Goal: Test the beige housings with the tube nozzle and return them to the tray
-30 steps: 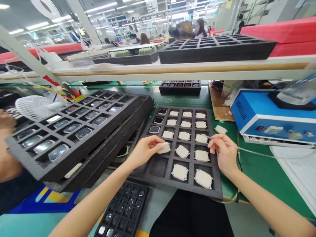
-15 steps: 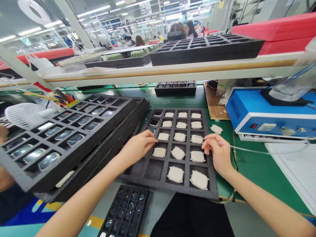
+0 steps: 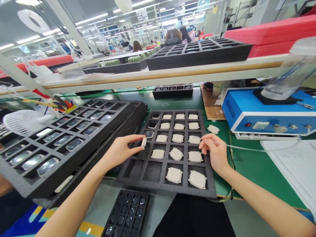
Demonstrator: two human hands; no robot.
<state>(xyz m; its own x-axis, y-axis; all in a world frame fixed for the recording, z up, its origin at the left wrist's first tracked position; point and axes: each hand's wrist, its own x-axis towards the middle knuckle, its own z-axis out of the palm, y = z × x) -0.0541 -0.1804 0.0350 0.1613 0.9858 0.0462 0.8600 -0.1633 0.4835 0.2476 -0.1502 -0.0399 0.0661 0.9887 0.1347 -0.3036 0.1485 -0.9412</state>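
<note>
Between the thumb and fingers of my left hand (image 3: 118, 150) is a cream watch case (image 3: 144, 142), held on edge above the left column of a black foam tray (image 3: 151, 180). Beneath and just behind it, a dark-faced watch case (image 3: 148, 134) lies in its compartment. My right hand (image 3: 215, 150) is closed in a pinch over the tray's right edge, its fingers on a thin clear tube (image 3: 249, 148) that trails off to the right. By those fingertips sits another cream case (image 3: 194, 140), with several more in the compartments around it.
Stacked foam trays (image 3: 81, 149) with glassy watch parts stand left. A loose cream case (image 3: 213, 129) lies on the green mat beside a blue machine (image 3: 271, 112). Papers (image 3: 291, 164) lie right, a shelf (image 3: 172, 70) crosses behind, and a lower tray (image 3: 127, 214) sits below the table edge.
My left hand has moved left, from the second column to the left one, and a cream watch case now shows in its pinch. The right hand stays nearly in place.
</note>
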